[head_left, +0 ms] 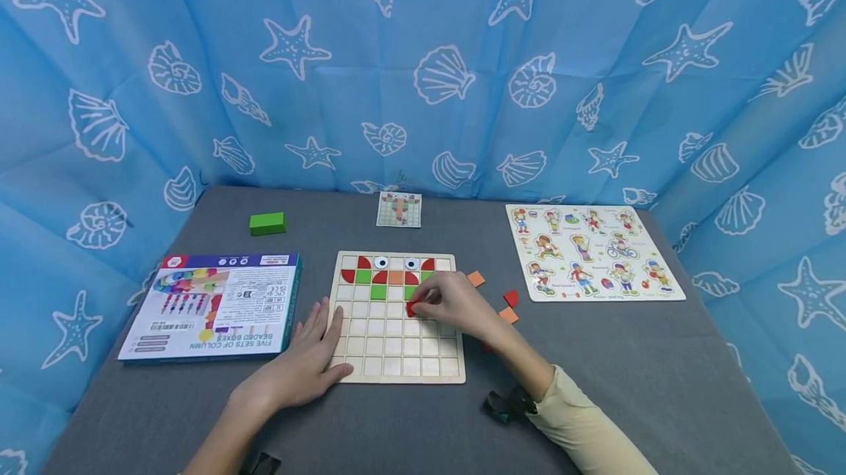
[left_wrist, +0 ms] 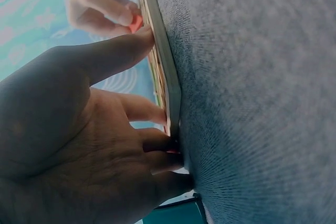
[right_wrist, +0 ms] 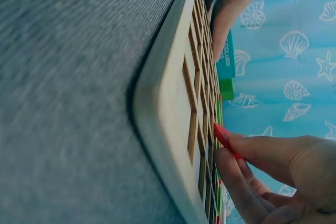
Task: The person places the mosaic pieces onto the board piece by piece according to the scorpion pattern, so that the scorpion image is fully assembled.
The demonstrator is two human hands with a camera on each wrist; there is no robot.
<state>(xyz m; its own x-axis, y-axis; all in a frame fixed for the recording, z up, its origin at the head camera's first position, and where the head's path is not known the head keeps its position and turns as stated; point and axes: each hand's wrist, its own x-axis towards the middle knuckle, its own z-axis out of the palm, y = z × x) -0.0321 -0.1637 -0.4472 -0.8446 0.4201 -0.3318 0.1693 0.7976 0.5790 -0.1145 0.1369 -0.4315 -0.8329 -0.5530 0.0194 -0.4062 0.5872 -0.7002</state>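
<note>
A pale wooden grid board (head_left: 373, 346) lies on the grey table, with red, green, orange and eye-printed tiles (head_left: 379, 291) set in its upper rows. My right hand (head_left: 452, 302) pinches a small red tile (right_wrist: 227, 141) between thumb and fingertips, close over the board's middle, just below the patterned rows. Along the board's left side rests my left hand (head_left: 297, 361), fingers fairly straight; its thumb and index finger touch the edge in the left wrist view. The palm (left_wrist: 94, 150) faces that camera.
Loose orange tiles (head_left: 476, 279) and red tiles (head_left: 511, 299) lie right of the board. A pattern card (head_left: 399, 222) sits behind it. A boxed bead set (head_left: 258, 313) and a green block (head_left: 267, 223) are at left, a figure puzzle (head_left: 562, 269) at right. A blue curtain (head_left: 396, 108) surrounds the table.
</note>
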